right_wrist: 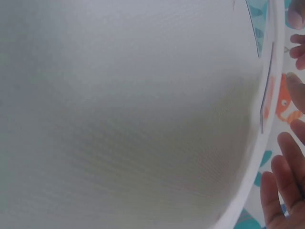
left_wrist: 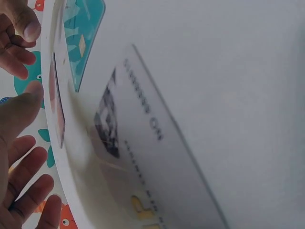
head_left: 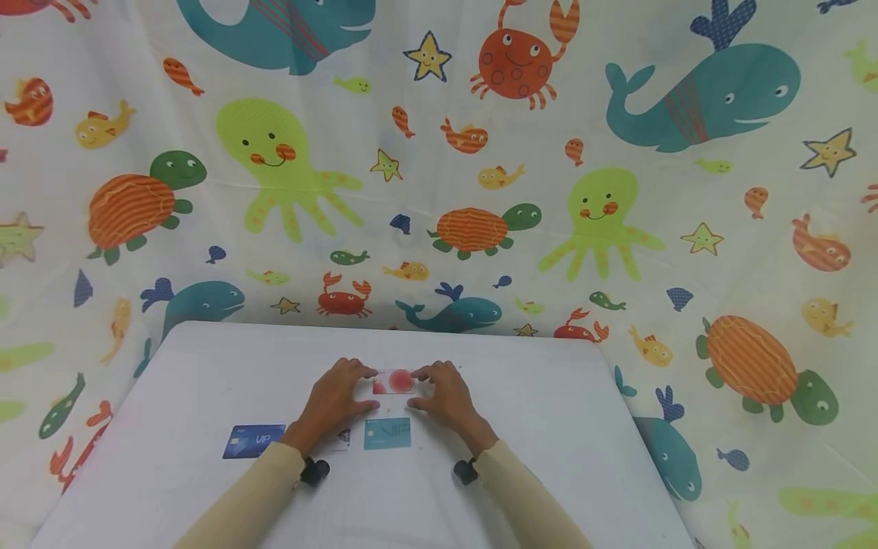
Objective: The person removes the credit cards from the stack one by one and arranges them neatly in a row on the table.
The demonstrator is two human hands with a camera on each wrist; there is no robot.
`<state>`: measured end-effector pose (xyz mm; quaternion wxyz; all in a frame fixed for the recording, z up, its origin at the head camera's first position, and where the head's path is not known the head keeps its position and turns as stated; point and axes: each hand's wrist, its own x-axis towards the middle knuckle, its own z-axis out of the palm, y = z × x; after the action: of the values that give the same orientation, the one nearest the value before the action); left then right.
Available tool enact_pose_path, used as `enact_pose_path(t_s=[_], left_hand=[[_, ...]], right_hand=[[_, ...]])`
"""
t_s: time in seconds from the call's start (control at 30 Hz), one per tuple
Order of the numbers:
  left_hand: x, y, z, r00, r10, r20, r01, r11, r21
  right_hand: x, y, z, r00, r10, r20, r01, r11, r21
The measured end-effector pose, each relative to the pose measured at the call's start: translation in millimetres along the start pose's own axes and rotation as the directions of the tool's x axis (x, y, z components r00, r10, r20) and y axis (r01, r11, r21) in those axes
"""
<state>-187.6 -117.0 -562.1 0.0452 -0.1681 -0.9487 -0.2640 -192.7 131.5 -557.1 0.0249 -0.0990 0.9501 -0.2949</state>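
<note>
A red-and-white card [head_left: 392, 382] lies on the white table between both hands. My left hand [head_left: 338, 394] is at its left end, thumb and fingers spread, fingertips right by the edge. At the opposite end is my right hand [head_left: 447, 398], likewise spread with its fingertips close to the card. In the left wrist view, the left fingers [left_wrist: 33, 176] are parted and grip nothing. Relaxed right fingers [right_wrist: 283, 186] show in the right wrist view, beside the card [right_wrist: 268, 90] seen nearly edge-on. Just nearer than the red-and-white card lies a teal VIP card [head_left: 387, 434].
A blue VIP card [head_left: 254, 441] lies left of the left forearm. Partly hidden by the left wrist is a white card [left_wrist: 157, 143] with dark print and a picture. Behind the table [head_left: 549, 427] hangs a sea-animal cloth [head_left: 411, 191].
</note>
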Motion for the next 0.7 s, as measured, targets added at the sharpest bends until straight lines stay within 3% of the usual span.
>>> enact_pose_path(t_s=[0.7], left_hand=[[17.0,-6.6,6.0,1.0,0.008,0.027,-0.009,0.999,0.042]], right_hand=[[12.5,3.3,3.6,1.0,-0.013,-0.002,0.012,1.0,-0.023]])
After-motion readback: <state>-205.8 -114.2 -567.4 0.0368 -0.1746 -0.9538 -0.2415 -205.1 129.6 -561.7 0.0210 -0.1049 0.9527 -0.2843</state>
